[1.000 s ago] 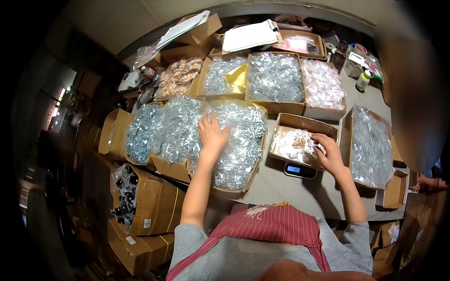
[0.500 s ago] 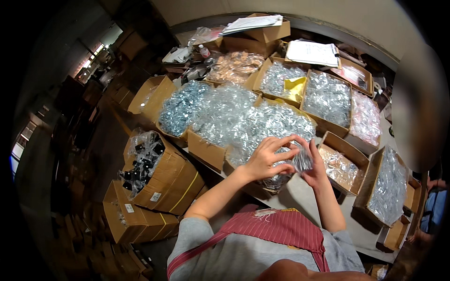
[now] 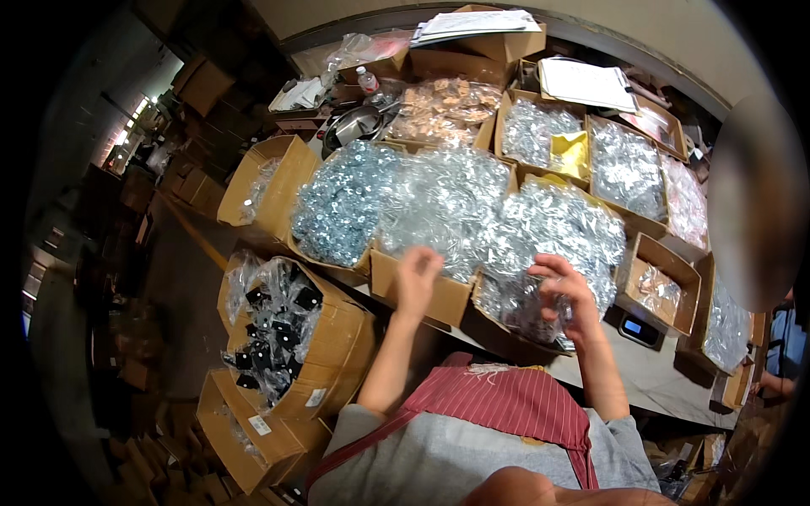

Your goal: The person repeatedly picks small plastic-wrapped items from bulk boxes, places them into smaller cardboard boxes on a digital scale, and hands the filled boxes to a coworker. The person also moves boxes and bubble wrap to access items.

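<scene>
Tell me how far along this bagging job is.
Done: cardboard boxes heaped with clear bags of silver hardware. In hand: the right hand holds a small clear bag over the heap; the left hand hovers open above the box edge. Left: the box on the grey scale is only part full.

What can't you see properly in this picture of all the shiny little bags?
- Head view: the small bag at the right hand is blurred by motion; its contents cannot be told.
- The left hand is blurred too; whether it holds anything is unclear.
- The scale screen is too small to read.
- The box at the far right is partly hidden by a dark blurred patch.
</scene>
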